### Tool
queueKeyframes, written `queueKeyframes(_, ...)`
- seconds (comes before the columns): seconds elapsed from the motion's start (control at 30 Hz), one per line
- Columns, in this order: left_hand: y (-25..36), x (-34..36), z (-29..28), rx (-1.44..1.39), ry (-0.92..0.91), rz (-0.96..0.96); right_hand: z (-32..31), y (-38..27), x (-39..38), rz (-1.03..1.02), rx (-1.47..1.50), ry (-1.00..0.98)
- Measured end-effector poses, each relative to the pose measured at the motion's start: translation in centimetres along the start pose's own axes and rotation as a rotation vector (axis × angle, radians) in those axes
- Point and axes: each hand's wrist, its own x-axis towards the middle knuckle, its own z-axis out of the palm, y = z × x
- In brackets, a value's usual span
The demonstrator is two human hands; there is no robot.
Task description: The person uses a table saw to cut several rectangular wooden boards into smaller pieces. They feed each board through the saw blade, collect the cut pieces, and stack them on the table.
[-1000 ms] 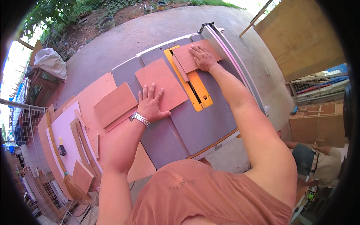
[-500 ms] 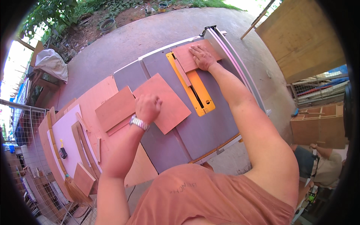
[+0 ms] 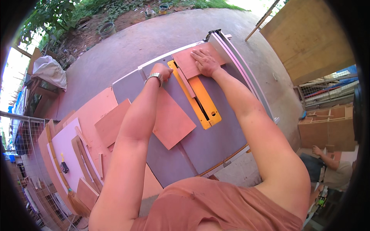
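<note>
One hand (image 3: 162,71), the left, has neared the yellow insert (image 3: 204,97), seemingly curled.

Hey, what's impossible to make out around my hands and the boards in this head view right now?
All in the head view:
Left hand: palm hidden by its own fist; whether it holds anything, I can't tell.
Middle board: left corner hidden behind the left forearm.
Far board: surface covered by the right hand.
Co-worker: partly cut off by the dark right edge.
</note>
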Motion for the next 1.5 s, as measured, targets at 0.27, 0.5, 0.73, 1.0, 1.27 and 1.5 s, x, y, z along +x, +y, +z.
queueKeyframes(0.27,1.1,1.0,0.8,-0.153,-0.059,-0.007,0.5,0.1,0.3,-0.001,-0.003,0.039)
queueKeyframes(0.5,0.6,2.9,1.4,-0.201,-0.091,-0.003,0.7,0.3,0.6,-0.006,-0.026,0.032)
queueKeyframes(0.73,0.2,1.9,-4.6,-0.402,-0.039,-0.049,0.7,0.3,0.8,-0.012,-0.013,0.045)
queueKeyframes(1.0,-1.9,-11.2,-16.8,-0.557,0.221,0.375,1.4,0.8,3.5,0.022,-0.032,0.009)
queueKeyframes(1.27,-12.6,-31.5,-18.0,-0.316,0.367,0.182,1.6,1.3,5.6,-0.013,-0.002,0.031)
queueKeyframes(1.5,-22.1,-41.6,-13.8,-0.221,0.437,-0.326,2.2,2.2,7.4,-0.05,0.017,0.042)
